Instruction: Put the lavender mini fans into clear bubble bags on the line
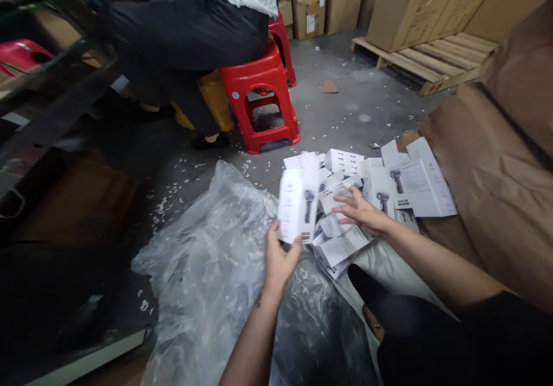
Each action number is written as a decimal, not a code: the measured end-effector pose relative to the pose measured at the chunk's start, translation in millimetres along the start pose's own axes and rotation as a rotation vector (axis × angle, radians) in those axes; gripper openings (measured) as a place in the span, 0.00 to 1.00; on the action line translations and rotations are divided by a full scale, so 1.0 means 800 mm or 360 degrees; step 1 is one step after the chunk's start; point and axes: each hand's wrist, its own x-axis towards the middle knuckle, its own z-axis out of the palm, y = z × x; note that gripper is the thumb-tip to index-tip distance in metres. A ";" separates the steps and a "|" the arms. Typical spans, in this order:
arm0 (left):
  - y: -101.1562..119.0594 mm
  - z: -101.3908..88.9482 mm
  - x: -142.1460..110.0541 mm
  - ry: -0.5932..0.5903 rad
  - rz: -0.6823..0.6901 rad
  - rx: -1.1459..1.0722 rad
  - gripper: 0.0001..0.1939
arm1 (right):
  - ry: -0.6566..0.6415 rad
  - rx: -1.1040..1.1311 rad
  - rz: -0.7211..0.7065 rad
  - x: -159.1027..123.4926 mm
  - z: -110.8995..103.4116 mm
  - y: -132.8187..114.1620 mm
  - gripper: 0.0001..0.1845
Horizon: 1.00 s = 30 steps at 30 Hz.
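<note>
My left hand (281, 253) grips the lower end of a white printed box (298, 199), its thumb and fingers closed on the bottom edge. The box stands tilted up and is a little blurred; a dark handheld device is printed on one side. To its right, my right hand (360, 210) is stretched out with fingers apart, holding nothing. It hovers over or touches a heap of similar white boxes (343, 248), several of them flattened or with flaps open; I cannot tell if the fingertips make contact. Larger open boxes (425, 187) lie at the heap's right side.
Clear plastic sheeting (207, 259) spreads under and left of my left arm. A person (190, 34) sits on a red stool (263, 98) ahead. Brown wrapped bulk (488, 155) rises at right. Behind stand a wooden pallet (432, 63) and cartons (309, 3). White scraps litter the floor.
</note>
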 end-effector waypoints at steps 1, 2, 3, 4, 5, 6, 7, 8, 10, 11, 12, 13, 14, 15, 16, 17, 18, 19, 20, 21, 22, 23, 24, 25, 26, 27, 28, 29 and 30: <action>0.020 0.011 -0.005 -0.0130 0.0186 0.0051 0.32 | -0.0007 0.0215 0.0051 -0.018 -0.003 0.005 0.50; 0.037 0.024 -0.009 -0.0311 0.0346 0.0100 0.33 | 0.0052 0.0376 0.0081 -0.033 -0.007 0.013 0.48; 0.050 0.038 -0.010 -0.0525 0.0472 0.0126 0.33 | 0.0162 0.0495 0.0101 -0.045 -0.010 0.023 0.43; 0.060 0.051 -0.007 -0.0732 0.0548 0.0118 0.32 | 0.0304 0.0583 0.0130 -0.055 -0.013 0.034 0.37; 0.066 0.065 0.001 -0.0881 0.0566 0.0075 0.28 | 0.0450 0.0649 0.0180 -0.061 -0.015 0.045 0.31; 0.069 0.078 0.015 -0.0933 0.0526 0.0022 0.24 | 0.0571 0.0703 0.0252 -0.066 -0.017 0.055 0.26; 0.069 0.092 0.034 -0.0888 0.0442 -0.0008 0.21 | 0.0627 0.0760 0.0338 -0.069 -0.018 0.065 0.23; 0.067 0.107 0.056 -0.0788 0.0322 0.0013 0.20 | 0.0610 0.0824 0.0433 -0.071 -0.017 0.074 0.22; 0.059 0.141 0.102 -0.0636 0.0088 0.0273 0.18 | 0.0474 0.0950 0.0594 -0.076 -0.013 0.088 0.23; 0.054 0.158 0.122 -0.0679 -0.0005 0.0443 0.18 | 0.0425 0.0981 0.0648 -0.078 -0.010 0.093 0.24; 0.048 0.175 0.138 -0.0732 -0.0068 0.0553 0.21 | 0.0427 0.0979 0.0686 -0.079 -0.007 0.098 0.26; 0.042 0.191 0.149 -0.0796 -0.0122 0.0637 0.25 | 0.0474 0.0955 0.0714 -0.080 -0.004 0.102 0.27; 0.035 0.204 0.156 -0.0846 -0.0166 0.0683 0.28 | 0.0534 0.0933 0.0738 -0.081 -0.002 0.106 0.28; 0.028 0.214 0.159 -0.0872 -0.0195 0.0706 0.31 | 0.0581 0.0928 0.0759 -0.081 0.000 0.109 0.30; 0.021 0.222 0.159 -0.0890 -0.0218 0.0732 0.32 | 0.0596 0.0952 0.0775 -0.080 0.002 0.112 0.31; 0.014 0.227 0.159 -0.0899 -0.0226 0.0755 0.33 | 0.0567 0.1006 0.0787 -0.080 0.002 0.114 0.32; 0.007 0.229 0.157 -0.0904 -0.0225 0.0771 0.32 | 0.0511 0.1076 0.0789 -0.080 0.002 0.116 0.33; 0.002 0.230 0.157 -0.0905 -0.0219 0.0782 0.32 | 0.0460 0.1137 0.0778 -0.080 0.000 0.117 0.32; -0.003 0.230 0.157 -0.0907 -0.0216 0.0790 0.31 | 0.0422 0.1178 0.0763 -0.081 -0.002 0.119 0.32; -0.007 0.230 0.158 -0.0911 -0.0218 0.0796 0.31 | 0.0387 0.1203 0.0750 -0.082 -0.004 0.120 0.30; -0.010 0.230 0.160 -0.0918 -0.0229 0.0800 0.30 | 0.0351 0.1216 0.0745 -0.082 -0.006 0.121 0.29; -0.013 0.229 0.162 -0.0931 -0.0246 0.0802 0.29 | 0.0321 0.1216 0.0750 -0.083 -0.009 0.121 0.28; -0.015 0.229 0.164 -0.0946 -0.0268 0.0800 0.29 | 0.0299 0.1208 0.0765 -0.084 -0.011 0.122 0.27; -0.017 0.228 0.165 -0.0959 -0.0290 0.0796 0.29 | 0.0278 0.1197 0.0789 -0.085 -0.013 0.123 0.26; -0.018 0.226 0.166 -0.0971 -0.0304 0.0786 0.29 | 0.0274 0.1183 0.0816 -0.085 -0.015 0.123 0.24; -0.018 0.223 0.167 -0.0982 -0.0307 0.0771 0.29 | 0.0290 0.1168 0.0843 -0.086 -0.016 0.123 0.23; -0.018 0.218 0.166 -0.0994 -0.0303 0.0745 0.29 | 0.0326 0.1153 0.0862 -0.086 -0.017 0.123 0.21; -0.016 0.212 0.164 -0.1002 -0.0262 0.0719 0.28 | 0.0370 0.1136 0.0866 -0.087 -0.019 0.123 0.20; -0.013 0.203 0.161 -0.1001 -0.0178 0.0712 0.27 | 0.0410 0.1114 0.0848 -0.088 -0.020 0.122 0.20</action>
